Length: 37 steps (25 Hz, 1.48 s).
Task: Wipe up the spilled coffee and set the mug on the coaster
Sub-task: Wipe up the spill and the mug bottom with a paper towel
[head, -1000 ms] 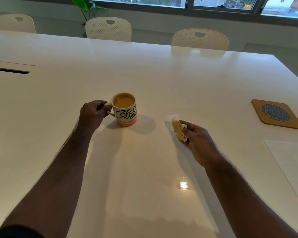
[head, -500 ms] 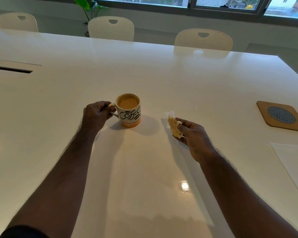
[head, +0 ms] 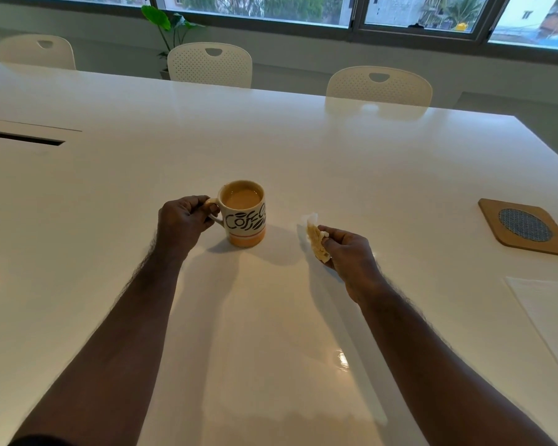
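Observation:
A white mug with black lettering and an orange base stands on the white table, filled with light brown coffee. My left hand grips its handle from the left. To the right of the mug, my right hand pinches a crumpled, coffee-stained tissue just above the tabletop. A square wooden coaster with a round grey woven inset lies far to the right. No spill shows on the table surface.
A white sheet of paper lies at the right edge, near the coaster. A dark cable slot sits in the table at the left. Three white chairs and a potted plant stand beyond the far edge.
Both hands keep their hold on the mug handle and the tissue. The mug stays on the table; the view has shifted slightly.

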Each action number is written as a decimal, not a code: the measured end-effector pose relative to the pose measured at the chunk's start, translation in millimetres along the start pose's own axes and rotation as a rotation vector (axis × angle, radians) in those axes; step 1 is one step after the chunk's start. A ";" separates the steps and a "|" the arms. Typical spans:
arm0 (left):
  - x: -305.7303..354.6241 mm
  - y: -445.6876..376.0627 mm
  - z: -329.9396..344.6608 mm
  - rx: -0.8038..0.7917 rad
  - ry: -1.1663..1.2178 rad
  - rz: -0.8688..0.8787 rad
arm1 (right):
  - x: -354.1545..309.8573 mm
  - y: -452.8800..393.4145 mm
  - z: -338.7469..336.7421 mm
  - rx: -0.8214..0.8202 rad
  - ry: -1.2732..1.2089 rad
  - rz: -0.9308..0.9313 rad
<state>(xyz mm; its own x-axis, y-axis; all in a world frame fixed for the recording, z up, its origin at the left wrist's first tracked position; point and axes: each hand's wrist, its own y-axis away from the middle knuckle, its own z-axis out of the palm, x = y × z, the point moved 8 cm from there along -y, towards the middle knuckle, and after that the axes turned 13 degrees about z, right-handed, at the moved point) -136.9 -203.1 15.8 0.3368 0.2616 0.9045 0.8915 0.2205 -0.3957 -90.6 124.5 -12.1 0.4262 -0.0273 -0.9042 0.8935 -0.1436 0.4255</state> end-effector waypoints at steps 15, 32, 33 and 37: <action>6.4 -18.4 -29.4 0.070 -0.006 0.033 | -25.0 -22.3 92.0 0.191 1.090 -0.241; 21.7 -27.6 -43.8 0.098 -0.044 0.070 | -3.0 0.0 189.3 -0.202 1.067 -0.207; 21.4 -27.2 -44.5 0.103 -0.036 0.066 | -0.3 3.8 187.9 -0.220 1.089 -0.245; 21.8 -26.6 -46.8 0.113 -0.014 0.053 | 11.6 17.5 162.1 -0.184 1.155 -0.541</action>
<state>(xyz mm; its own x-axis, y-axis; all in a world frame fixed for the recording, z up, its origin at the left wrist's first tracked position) -139.1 -247.2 53.4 0.3781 0.2884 0.8797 0.8322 0.3103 -0.4594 -92.9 -38.6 -21.2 -0.2019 0.8721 -0.4456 0.9571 0.2722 0.0991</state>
